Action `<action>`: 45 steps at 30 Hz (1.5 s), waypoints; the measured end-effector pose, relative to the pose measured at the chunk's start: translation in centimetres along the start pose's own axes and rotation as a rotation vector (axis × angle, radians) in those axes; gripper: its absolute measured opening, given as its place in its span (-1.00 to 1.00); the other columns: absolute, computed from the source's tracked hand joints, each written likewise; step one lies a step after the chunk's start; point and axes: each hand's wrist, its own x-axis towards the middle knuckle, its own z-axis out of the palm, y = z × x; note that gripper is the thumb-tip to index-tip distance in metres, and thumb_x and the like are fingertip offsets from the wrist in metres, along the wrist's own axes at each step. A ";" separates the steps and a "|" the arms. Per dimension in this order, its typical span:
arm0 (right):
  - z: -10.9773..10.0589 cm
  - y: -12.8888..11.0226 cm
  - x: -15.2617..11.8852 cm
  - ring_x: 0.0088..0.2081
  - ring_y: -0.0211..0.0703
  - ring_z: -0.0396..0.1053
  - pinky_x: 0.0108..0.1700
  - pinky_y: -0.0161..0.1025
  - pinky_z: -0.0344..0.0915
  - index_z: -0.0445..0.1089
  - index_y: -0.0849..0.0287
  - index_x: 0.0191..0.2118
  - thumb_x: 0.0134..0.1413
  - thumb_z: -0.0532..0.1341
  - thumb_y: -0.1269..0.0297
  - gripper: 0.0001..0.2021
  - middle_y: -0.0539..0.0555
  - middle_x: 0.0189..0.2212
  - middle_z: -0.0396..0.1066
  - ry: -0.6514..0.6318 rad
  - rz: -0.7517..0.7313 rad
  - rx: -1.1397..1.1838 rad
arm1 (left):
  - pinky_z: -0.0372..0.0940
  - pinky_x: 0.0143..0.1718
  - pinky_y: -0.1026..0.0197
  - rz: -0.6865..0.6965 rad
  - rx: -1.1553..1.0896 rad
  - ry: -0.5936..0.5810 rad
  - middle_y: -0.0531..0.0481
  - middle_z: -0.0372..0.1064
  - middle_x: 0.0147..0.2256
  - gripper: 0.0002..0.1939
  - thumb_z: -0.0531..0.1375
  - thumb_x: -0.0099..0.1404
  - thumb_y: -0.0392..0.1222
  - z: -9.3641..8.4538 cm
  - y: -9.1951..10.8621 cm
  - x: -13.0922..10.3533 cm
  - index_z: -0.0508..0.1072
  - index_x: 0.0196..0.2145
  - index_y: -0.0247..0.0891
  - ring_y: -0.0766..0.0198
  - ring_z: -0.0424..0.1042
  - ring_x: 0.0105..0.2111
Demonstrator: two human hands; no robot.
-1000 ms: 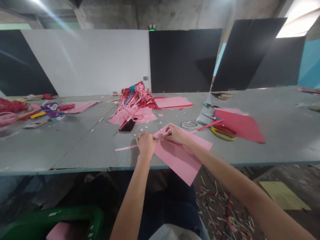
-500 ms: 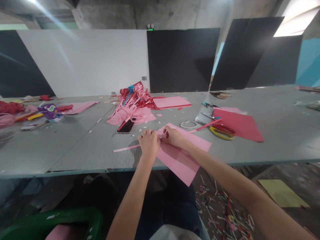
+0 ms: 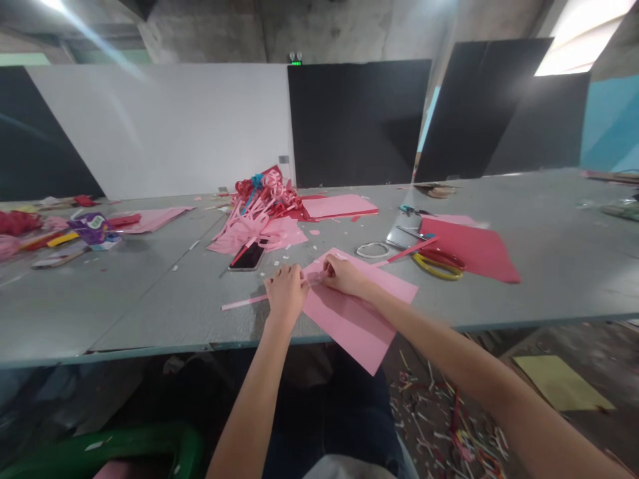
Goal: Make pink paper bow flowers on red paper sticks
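A pink paper sheet point(image 3: 357, 319) lies at the table's front edge, one corner hanging over it. At its left side my left hand point(image 3: 287, 291) is closed on a thin pink paper strip point(image 3: 244, 303), whose pale end sticks out to the left on the table. My right hand point(image 3: 343, 274) rests over the sheet's upper part, fingers pinched on the strip's near end. Between the hands a short pink stretch shows, too blurred to make out its shape. Another pink-red strip point(image 3: 409, 251) runs from the sheet toward the scissors.
Yellow-and-red-handled scissors point(image 3: 439, 266), a white ring point(image 3: 372, 250) and a red sheet point(image 3: 474, 249) lie to the right. Beyond my left hand are a phone point(image 3: 247, 256) and a heap of curled paper strips point(image 3: 267, 196). A green chair point(image 3: 134, 439) stands below left.
My left hand has moved left, widening the gap to my right hand, which stays pinched over the sheet. The view has shifted slightly.
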 end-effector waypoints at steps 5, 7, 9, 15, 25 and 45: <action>-0.4 0.5 0.2 -0.43 -0.27 0.26 -0.43 -0.36 0.11 0.19 0.16 -0.40 -0.05 0.20 0.31 -0.87 0.00 -0.45 0.33 -0.042 -0.009 0.101 | 0.21 -0.16 0.17 0.174 -0.123 0.000 -0.09 0.42 -0.20 -0.73 -0.03 0.25 -0.37 0.1 0.6 -1.4 0.40 -0.19 -0.23 0.17 0.36 -0.15; -0.7 1.0 0.5 -0.41 -0.27 0.27 -0.40 -0.35 0.15 0.22 0.18 -0.37 -0.06 0.21 0.26 -0.84 0.00 -0.43 0.34 -0.054 -0.027 0.207 | 0.20 -0.15 0.16 0.242 -0.144 -0.019 -0.10 0.44 -0.21 -0.74 -0.05 0.31 -0.28 0.2 1.3 -2.0 0.42 -0.21 -0.25 0.15 0.36 -0.15; -0.9 1.4 0.9 -0.40 -0.27 0.28 -0.37 -0.34 0.18 0.24 0.19 -0.35 -0.07 0.21 0.26 -0.83 0.00 -0.42 0.34 -0.028 -0.008 0.296 | 0.20 -0.17 0.11 0.260 -0.115 -0.030 -0.11 0.45 -0.23 -0.70 -0.07 0.34 -0.18 0.2 2.0 -2.5 0.43 -0.23 -0.25 0.10 0.35 -0.16; -0.6 1.0 0.9 -0.43 -0.27 0.28 -0.37 -0.33 0.19 0.25 0.17 -0.45 -0.09 0.13 0.40 -0.99 -0.02 -0.49 0.33 0.108 0.008 0.375 | 0.17 -0.17 0.02 0.184 -0.046 0.007 -0.09 0.46 -0.20 -0.68 -0.07 0.33 -0.09 -0.3 2.0 -3.8 0.44 -0.23 -0.23 0.05 0.35 -0.13; -4.7 4.6 0.1 -0.20 -0.13 0.38 -0.21 -0.27 0.22 0.42 0.17 -0.24 -0.03 0.05 0.53 -0.73 0.11 -0.20 0.47 0.041 0.055 -0.217 | 0.17 -0.07 0.09 0.055 -0.023 0.050 -0.06 0.44 -0.10 -0.72 -0.02 0.29 -0.13 -1.6 -6.3 -6.2 0.42 -0.16 -0.19 0.12 0.38 -0.09; -4.2 -6.3 -9.5 -0.41 -0.24 0.35 -0.21 -0.24 0.25 0.31 0.20 -0.25 0.16 0.06 0.39 -0.89 0.04 -0.47 0.44 0.305 -0.547 -0.082 | 0.29 -0.03 0.11 0.447 -0.480 0.593 -0.12 0.39 -0.09 -0.65 0.15 0.21 -0.30 -5.5 1.7 -7.3 0.32 -0.03 -0.22 0.18 0.37 -0.05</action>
